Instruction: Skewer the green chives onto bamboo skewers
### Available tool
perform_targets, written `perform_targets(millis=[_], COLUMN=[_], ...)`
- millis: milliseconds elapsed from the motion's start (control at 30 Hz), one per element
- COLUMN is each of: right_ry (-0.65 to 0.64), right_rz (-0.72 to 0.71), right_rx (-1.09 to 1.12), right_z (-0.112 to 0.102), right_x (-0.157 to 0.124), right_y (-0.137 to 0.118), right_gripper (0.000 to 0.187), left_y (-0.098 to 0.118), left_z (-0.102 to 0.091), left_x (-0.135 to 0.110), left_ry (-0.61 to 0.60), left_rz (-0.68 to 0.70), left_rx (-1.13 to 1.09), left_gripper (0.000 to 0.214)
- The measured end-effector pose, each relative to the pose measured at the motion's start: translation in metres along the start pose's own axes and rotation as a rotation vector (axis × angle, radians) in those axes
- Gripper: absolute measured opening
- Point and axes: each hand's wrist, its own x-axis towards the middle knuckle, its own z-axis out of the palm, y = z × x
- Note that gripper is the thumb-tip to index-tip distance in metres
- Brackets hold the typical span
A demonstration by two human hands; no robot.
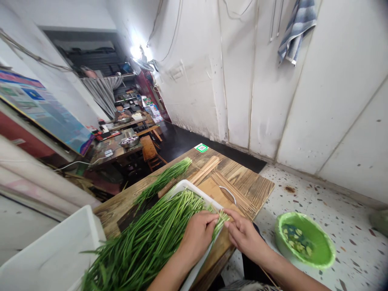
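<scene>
"Where are the hands?"
"Lower centre. The left hand (197,233) and right hand (244,232) pinch pale green stems (223,218) beside a white tray (185,184) heaped with long greens (148,230)."
"And around them?"
"Thin sticks (233,189) on the wooden table (259,186), right of centre; a green basin (325,244), lower right; a striped towel (298,30) hanging, upper right."

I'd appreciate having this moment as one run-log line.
left hand: pinching green stems | right hand: fingertips at stem ends | greens: heaped in white tray | wooden sticks: on table
</scene>
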Motion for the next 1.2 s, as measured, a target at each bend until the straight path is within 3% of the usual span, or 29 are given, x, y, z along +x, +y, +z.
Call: perform_targets(millis=[67, 233, 400, 733, 933, 1100, 1200], right_ry=[-0.006, 0.021, 0.040, 0.026, 0.025, 0.027, 0.031], right_rz=[0.009, 0.012, 0.016, 0.009, 0.018, 0.023, 0.025], right_rx=[0.030, 0.014, -0.005, -0.087, -0.051, -0.075, -0.106], right_z=[-0.001, -0.001, -0.001, -0.004, -0.004, -0.003, -0.003], right_x=[0.001, -0.002, -0.003, -0.005, -0.005, -0.006, -0.007], right_y=[0.001, 0.004, 0.007, 0.007, 0.007, 0.000, -0.003], right_gripper=[0.037, 0.031, 0.031, 0.034, 0.035, 0.037, 0.037], left_y=[0.001, -0.007, -0.015, -0.014, -0.018, -0.016, -0.018], left_z=[-0.004, -0.009, -0.003, -0.007, -0.006, -0.006, -0.006], left_x=[0.000, 0.003, 0.003, 0.005, 0.007, 0.008, 0.008], left_ry=[-0.032, 0.223, 0.177, 0.145, 0.202, 0.119, 0.167], left_rz=[0.013, -0.119, -0.171, -0.210, -0.216, -0.192, -0.209], left_rx=[0.005, 0.251, 0.391, 0.365, 0.291, 0.358, 0.298], left_gripper=[0.030, 0.024, 0.014, 0.027, 0.022, 0.025, 0.022])
